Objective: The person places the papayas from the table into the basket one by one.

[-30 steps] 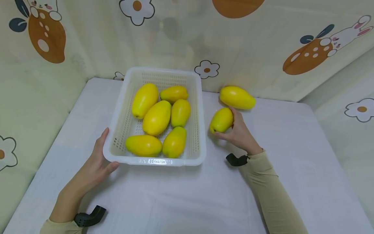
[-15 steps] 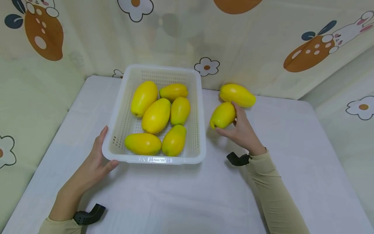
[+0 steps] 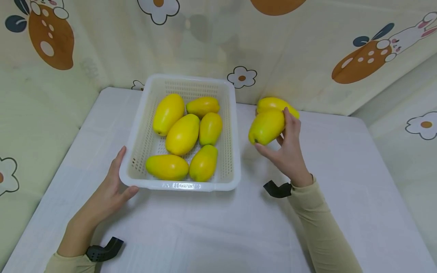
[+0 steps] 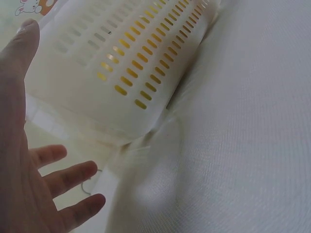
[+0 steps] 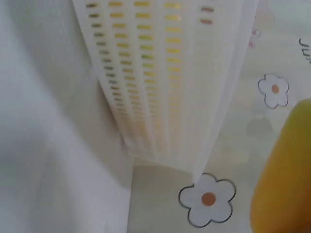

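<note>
My right hand (image 3: 290,148) holds a yellow mango (image 3: 266,127) between thumb and fingers, to the right of a white plastic basket (image 3: 238,151). That mango also shows at the right edge of the right wrist view as a yellow mango (image 5: 284,179); no fingers appear there. Behind it another mango (image 3: 273,102) lies at the table's far edge, partly hidden. Several yellow mangoes (image 3: 182,134) lie inside the basket. My left hand (image 3: 109,189) rests at the basket's front left corner, thumb near the front rim; in the left wrist view its fingers (image 4: 73,177) are spread and loose.
A white cloth covers the table (image 3: 205,231). Right behind the far edge hangs a patterned curtain (image 3: 293,57), which also runs along both sides. Black wrist cameras (image 3: 105,250) sit at both wrists.
My right hand has lifted the mango and moved it up and slightly right in the head view, so it now overlaps the mango behind. The left hand and basket stay in place.
</note>
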The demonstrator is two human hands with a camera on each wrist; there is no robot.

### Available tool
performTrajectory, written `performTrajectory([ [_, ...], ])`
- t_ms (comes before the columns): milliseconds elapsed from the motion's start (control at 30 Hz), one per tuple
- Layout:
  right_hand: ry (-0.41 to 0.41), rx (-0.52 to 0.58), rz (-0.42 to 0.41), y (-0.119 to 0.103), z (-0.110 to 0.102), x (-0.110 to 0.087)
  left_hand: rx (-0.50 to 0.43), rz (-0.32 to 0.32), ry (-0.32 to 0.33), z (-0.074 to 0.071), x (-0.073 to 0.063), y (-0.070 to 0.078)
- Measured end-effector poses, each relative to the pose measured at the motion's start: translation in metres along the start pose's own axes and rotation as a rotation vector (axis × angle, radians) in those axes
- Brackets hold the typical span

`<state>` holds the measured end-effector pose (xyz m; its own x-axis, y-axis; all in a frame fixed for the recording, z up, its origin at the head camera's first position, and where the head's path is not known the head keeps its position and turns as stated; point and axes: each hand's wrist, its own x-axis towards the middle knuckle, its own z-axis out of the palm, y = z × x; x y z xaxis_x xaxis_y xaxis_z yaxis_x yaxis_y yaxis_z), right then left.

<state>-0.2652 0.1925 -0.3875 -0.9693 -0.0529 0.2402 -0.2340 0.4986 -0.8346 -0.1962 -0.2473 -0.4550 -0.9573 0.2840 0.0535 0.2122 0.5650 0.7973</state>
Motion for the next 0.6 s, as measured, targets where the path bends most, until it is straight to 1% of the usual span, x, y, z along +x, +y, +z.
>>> performTrajectory([
  [167,0.067,0.121,-0.169,-0.012,0.004,-0.006,0.001,-0.012,-0.007,-0.001,0.0,0.002],
  [267,0.086,0.144,-0.265,-0.02,0.006,-0.011,0.0,-0.015,-0.011,-0.001,0.001,0.003],
  [333,0.084,0.147,-0.321,-0.026,0.007,-0.014,-0.004,-0.016,-0.014,-0.001,0.001,0.003],
  [433,0.059,0.119,-0.392,-0.033,0.01,-0.019,-0.014,-0.007,-0.013,0.0,0.002,0.002],
  [500,0.027,0.081,-0.422,-0.037,0.013,-0.021,-0.019,0.002,-0.009,0.0,0.002,0.001],
  [600,-0.017,-0.035,-0.446,-0.043,0.021,-0.027,-0.027,0.009,-0.008,-0.001,0.001,0.0],
])
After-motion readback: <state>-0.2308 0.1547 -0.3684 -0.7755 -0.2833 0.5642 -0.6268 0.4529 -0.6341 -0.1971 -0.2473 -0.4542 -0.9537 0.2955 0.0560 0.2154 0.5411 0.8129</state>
